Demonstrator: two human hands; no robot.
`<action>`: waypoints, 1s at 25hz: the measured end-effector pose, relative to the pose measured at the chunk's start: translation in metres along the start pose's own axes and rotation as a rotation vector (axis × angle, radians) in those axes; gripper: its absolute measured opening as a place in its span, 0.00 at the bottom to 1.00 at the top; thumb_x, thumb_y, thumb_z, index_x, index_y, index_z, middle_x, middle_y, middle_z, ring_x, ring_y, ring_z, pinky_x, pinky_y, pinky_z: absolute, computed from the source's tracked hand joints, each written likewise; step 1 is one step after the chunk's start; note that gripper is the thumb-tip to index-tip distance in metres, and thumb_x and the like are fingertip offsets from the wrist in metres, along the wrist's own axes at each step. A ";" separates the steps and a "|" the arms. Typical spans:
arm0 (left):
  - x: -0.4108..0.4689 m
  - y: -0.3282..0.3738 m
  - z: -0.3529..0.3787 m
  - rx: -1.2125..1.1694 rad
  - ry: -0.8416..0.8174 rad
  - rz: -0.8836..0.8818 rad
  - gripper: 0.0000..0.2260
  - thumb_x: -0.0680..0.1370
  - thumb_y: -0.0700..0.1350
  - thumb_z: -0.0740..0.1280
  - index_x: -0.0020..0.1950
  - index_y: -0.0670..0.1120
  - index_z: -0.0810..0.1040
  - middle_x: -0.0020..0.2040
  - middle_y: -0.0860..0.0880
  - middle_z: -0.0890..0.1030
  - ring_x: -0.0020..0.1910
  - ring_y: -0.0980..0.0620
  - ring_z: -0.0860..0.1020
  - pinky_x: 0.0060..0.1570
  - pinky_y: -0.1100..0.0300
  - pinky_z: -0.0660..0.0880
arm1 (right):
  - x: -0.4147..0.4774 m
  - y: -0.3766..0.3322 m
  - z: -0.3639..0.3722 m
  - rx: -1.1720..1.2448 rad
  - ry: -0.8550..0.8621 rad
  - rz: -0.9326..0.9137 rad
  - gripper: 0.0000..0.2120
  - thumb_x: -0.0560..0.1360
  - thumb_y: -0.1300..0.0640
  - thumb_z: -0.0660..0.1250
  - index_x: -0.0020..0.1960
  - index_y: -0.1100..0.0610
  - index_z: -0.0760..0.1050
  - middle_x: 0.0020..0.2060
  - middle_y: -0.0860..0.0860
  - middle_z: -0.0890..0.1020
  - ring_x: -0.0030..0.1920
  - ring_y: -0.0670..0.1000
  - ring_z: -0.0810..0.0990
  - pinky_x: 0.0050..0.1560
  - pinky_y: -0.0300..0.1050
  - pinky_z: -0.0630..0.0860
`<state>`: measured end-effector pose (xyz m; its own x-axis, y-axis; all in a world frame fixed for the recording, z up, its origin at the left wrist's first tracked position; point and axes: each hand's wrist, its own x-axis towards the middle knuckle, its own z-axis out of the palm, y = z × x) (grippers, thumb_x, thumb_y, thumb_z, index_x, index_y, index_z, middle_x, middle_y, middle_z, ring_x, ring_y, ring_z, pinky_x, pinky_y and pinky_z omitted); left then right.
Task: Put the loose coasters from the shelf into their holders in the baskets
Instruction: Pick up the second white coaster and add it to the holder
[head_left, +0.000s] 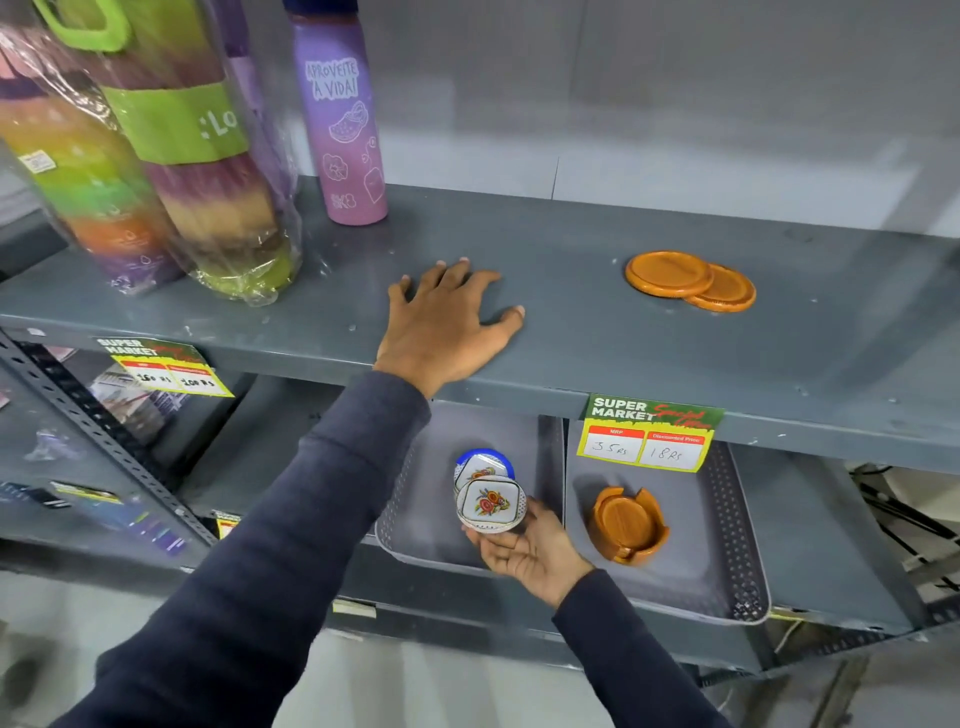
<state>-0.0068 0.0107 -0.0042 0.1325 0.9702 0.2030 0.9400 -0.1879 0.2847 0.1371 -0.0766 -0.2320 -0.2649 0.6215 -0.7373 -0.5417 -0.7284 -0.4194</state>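
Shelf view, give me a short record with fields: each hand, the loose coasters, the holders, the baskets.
left hand: flat on the upper shelf, palm down, empty
right hand: holding a floral coaster over the left basket
blue holder: in the left basket, just behind the held coaster
orange coasters: two, loose on the upper shelf, overlapping
orange holder: in the right basket, a coaster already inside

Dark navy long sleeves (291, 519), bare hands (441, 327)
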 end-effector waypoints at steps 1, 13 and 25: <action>0.000 0.000 0.000 0.000 0.002 0.001 0.28 0.77 0.67 0.54 0.75 0.58 0.66 0.80 0.51 0.61 0.80 0.49 0.55 0.75 0.43 0.49 | 0.006 0.000 0.002 0.016 0.007 0.016 0.23 0.81 0.46 0.60 0.63 0.64 0.76 0.54 0.68 0.84 0.43 0.64 0.86 0.37 0.46 0.83; 0.002 -0.001 0.002 0.003 0.023 0.007 0.27 0.77 0.66 0.55 0.74 0.59 0.67 0.79 0.51 0.62 0.79 0.49 0.56 0.75 0.43 0.49 | 0.051 0.008 0.009 0.215 0.062 0.047 0.18 0.84 0.53 0.60 0.59 0.70 0.76 0.49 0.69 0.82 0.46 0.70 0.83 0.34 0.53 0.84; 0.002 -0.001 0.002 0.011 0.023 0.007 0.27 0.77 0.66 0.55 0.74 0.58 0.66 0.79 0.51 0.62 0.79 0.49 0.56 0.75 0.42 0.50 | 0.050 0.012 0.006 0.323 0.055 -0.089 0.19 0.81 0.60 0.63 0.70 0.65 0.71 0.65 0.67 0.77 0.46 0.69 0.86 0.34 0.48 0.85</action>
<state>-0.0069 0.0134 -0.0057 0.1322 0.9649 0.2271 0.9423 -0.1934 0.2731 0.1124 -0.0519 -0.2708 -0.1667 0.6554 -0.7367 -0.7876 -0.5380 -0.3004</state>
